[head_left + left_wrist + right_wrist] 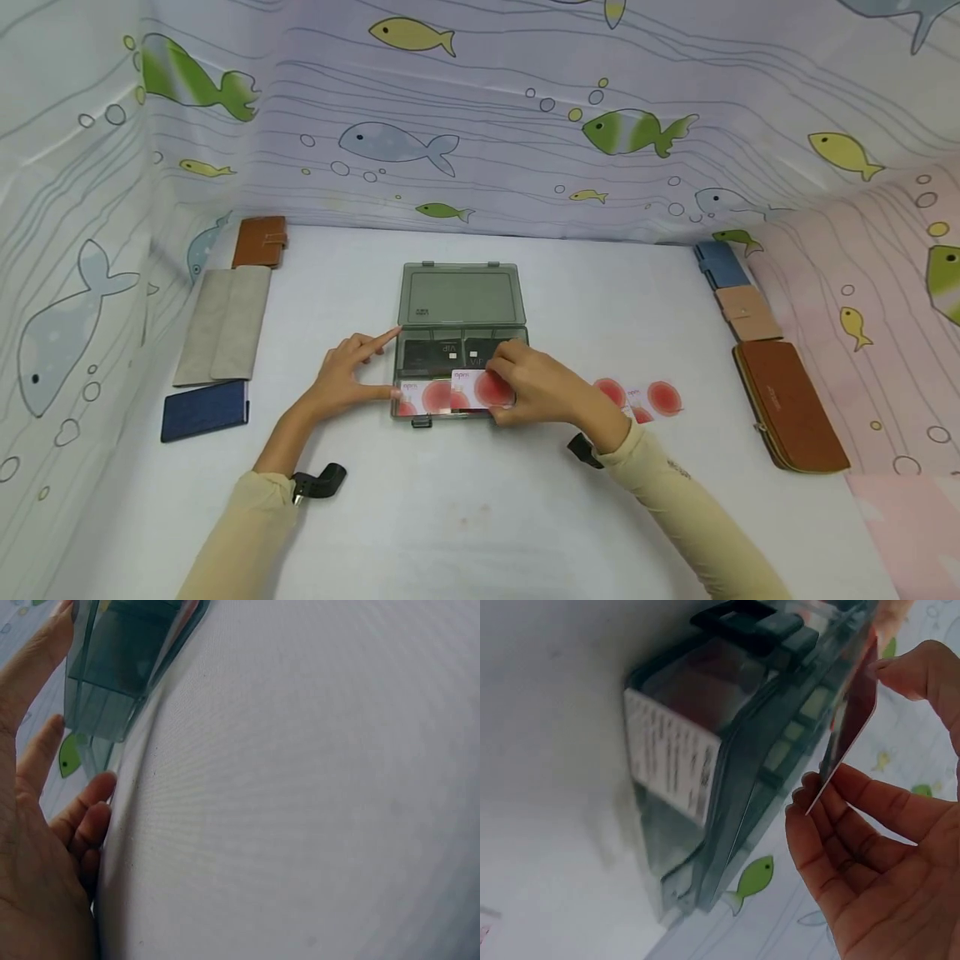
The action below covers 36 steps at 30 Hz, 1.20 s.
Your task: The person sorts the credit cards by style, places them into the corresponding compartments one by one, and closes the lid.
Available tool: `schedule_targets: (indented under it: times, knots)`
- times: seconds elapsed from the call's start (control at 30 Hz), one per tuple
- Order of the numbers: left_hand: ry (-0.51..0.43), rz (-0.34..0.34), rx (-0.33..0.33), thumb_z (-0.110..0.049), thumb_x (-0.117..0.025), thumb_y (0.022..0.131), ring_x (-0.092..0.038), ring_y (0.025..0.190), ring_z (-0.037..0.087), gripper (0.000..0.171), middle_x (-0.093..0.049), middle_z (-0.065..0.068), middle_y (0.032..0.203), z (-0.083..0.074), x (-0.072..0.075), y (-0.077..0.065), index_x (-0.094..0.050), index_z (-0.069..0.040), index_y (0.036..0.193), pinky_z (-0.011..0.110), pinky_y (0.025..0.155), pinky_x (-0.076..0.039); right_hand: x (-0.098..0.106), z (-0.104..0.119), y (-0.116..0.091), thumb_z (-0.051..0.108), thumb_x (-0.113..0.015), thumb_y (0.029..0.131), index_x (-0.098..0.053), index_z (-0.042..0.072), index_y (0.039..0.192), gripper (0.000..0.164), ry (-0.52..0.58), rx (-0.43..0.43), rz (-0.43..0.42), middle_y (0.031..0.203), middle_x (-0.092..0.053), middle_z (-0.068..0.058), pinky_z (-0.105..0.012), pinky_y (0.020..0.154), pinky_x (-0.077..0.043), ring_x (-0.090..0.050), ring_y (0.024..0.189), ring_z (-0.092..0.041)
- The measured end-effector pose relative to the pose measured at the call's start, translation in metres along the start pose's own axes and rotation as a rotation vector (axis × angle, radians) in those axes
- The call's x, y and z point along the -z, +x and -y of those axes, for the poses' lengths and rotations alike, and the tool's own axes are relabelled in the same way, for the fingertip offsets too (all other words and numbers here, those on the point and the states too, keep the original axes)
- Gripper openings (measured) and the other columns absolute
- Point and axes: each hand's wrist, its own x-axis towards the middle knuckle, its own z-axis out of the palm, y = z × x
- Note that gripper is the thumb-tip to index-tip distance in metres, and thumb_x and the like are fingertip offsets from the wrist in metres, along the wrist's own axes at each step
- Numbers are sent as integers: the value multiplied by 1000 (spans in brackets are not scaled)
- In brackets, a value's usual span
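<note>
A grey translucent box (462, 295) lies in the middle of the table with its lid swung back. Black cards marked VIP (427, 356) fill its far compartments. In the near left compartment is a white card with red circles (423, 399). My right hand (546, 385) pinches a similar card (476, 388) over the near right compartment; the right wrist view shows that card (853, 712) tilted between thumb and fingers. My left hand (341, 379) rests against the box's left side, thumb and forefinger extended; its other fingers (84, 817) bend loosely in the left wrist view.
More red-and-white cards (662, 400) lie right of the box, partly behind the right forearm. A brown wallet (258, 242), a grey pouch (223, 325) and a navy wallet (204, 411) line the left; blue (722, 265), tan (747, 313) and large brown (791, 407) wallets line the right.
</note>
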Motion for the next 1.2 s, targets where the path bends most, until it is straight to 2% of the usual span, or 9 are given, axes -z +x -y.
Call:
schedule_targets:
  times: [0.33,0.5,0.6,0.73,0.87,1.03,1.2]
  knots:
    - [6,6,-7,-43,-86,72,-41,98,18,97,-51,6,115,-3,-3,3,-36,-32,155,49,91,-24,-14,20,28,36,-73,82,-71,2,105,42,-103,38,59,103,-59,-7,-28,78,-51,-54,98,-19]
    - [-5,5,-9,-42,-86,72,-40,96,17,97,-50,5,115,-3,-4,3,-36,-33,155,48,91,-23,-21,29,39,34,-73,87,-70,3,110,39,-84,75,46,109,-60,-7,-26,76,-51,-55,100,-18]
    - [-13,13,-5,-42,-86,72,-39,95,17,97,-50,5,115,-3,-5,3,-35,-33,155,47,91,-23,-22,30,38,29,-74,88,-69,2,114,38,-41,91,5,113,-62,-7,-26,79,-51,-56,102,-19]
    - [-2,18,-2,-42,-86,72,-39,95,17,97,-50,6,115,-3,-6,5,-35,-33,155,48,91,-23,-17,25,26,24,-75,88,-67,-1,118,39,-9,65,-71,117,-62,-10,-30,88,-52,-58,107,-21]
    - [18,15,3,-44,-86,72,-40,95,17,98,-51,6,117,-1,-6,6,-36,-32,155,49,91,-24,-7,11,3,21,-77,86,-68,-2,117,39,-4,2,-115,117,-62,-10,-34,93,-51,-58,109,-22]
    - [32,6,15,-44,-86,71,-41,95,18,98,-52,7,118,0,-3,3,-37,-32,154,51,93,-25,0,-12,-32,16,-81,82,-67,-3,117,42,12,-84,-114,116,-62,-12,-35,89,-53,-58,109,-24]
    - [39,8,22,-45,-86,72,-41,96,19,98,-51,9,119,1,-1,1,-36,-32,155,55,95,-25,5,-33,-68,15,-83,81,-66,-4,120,46,45,-185,-69,118,-61,-14,-39,91,-53,-59,110,-27]
